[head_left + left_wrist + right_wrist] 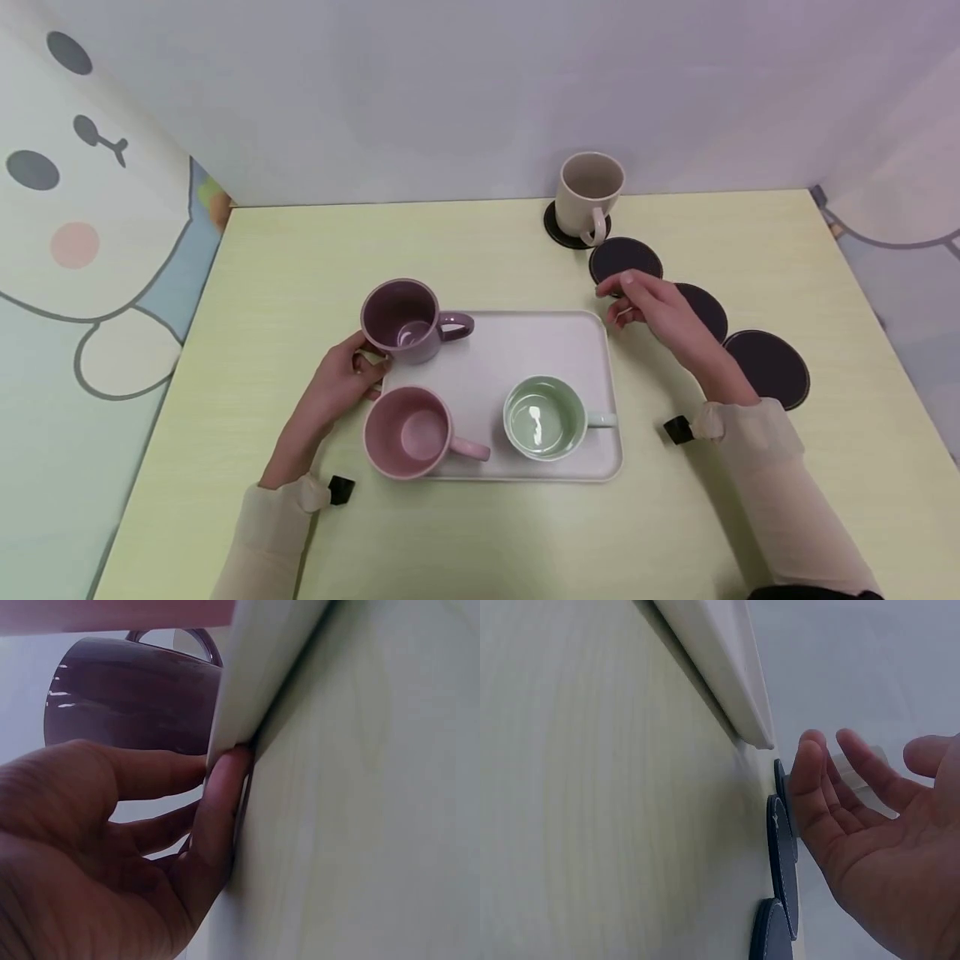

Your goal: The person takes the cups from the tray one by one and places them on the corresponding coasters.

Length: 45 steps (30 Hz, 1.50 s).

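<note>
At its left side, a white tray (491, 367) is pinched by my left hand (337, 387); in the left wrist view the fingertips meet its edge close to the tabletop. Standing on the tray are a purple mug (408, 329), a pink mug (407, 433) and a light green cup (545, 417), their handles pointing right. The purple mug is just beyond my left fingers. My right hand (663, 312) hovers past the tray's far right corner with fingers loosely bent and nothing in them. It partly covers a dark round coaster (630, 254) in the head view.
A beige mug (588, 200) stands on a black coaster (555, 229) at the back edge by the wall. Two more dark coasters, one behind my right hand (705, 312) and one by the sleeve (768, 367), continue the diagonal row on the right.
</note>
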Motion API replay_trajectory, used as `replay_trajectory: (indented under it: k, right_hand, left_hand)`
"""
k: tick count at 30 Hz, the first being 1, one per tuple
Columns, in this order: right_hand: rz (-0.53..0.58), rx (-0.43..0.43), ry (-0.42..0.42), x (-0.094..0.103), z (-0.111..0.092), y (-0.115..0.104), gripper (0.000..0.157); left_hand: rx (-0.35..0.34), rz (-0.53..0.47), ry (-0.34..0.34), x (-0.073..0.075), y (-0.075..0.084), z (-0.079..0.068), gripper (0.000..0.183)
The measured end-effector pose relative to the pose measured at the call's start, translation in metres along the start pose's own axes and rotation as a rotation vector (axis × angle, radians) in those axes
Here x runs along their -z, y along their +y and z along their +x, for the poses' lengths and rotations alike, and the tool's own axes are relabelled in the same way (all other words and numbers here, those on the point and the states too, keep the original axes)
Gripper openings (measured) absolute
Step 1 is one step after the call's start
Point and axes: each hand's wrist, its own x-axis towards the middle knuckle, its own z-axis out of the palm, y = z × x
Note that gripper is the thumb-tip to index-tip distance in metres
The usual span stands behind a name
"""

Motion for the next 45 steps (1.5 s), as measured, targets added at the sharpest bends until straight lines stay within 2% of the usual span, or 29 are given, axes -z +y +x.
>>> replay_trajectory:
  k: [8,15,20,30,39,45]
  right_hand:
    - [-0.045,0.032,-0.178,-0.004,-0.016,0.007,0.051]
    - [-0.1,0.033,-0.278,-0.007,-0.032,0.013,0.041]
    - [-0.102,0.058,-0.374,-0.008,-0.043,0.016,0.035]
    - [-0.066,0.189,-0.614,-0.004,-0.057,0.019,0.033]
    - [-0.034,0.197,-0.694,-0.009,-0.066,0.02,0.034]
    - [-0.006,0.265,-0.736,-0.013,-0.066,0.019,0.032]
  left_hand:
    - [-0.002,-0.026,0.002,0.001,-0.002,0.007,0.035]
    - [-0.035,-0.008,0.003,0.001,-0.002,0.015,0.035]
    - [-0.03,-0.01,0.0,0.001,-0.001,0.017,0.035]
    - [-0.027,-0.014,0.003,0.001,0.002,0.018,0.034]
    - [-0.02,-0.008,-0.002,0.001,0.004,0.02,0.035]
    - [-0.012,0.003,0.002,0.002,0.005,0.02,0.034]
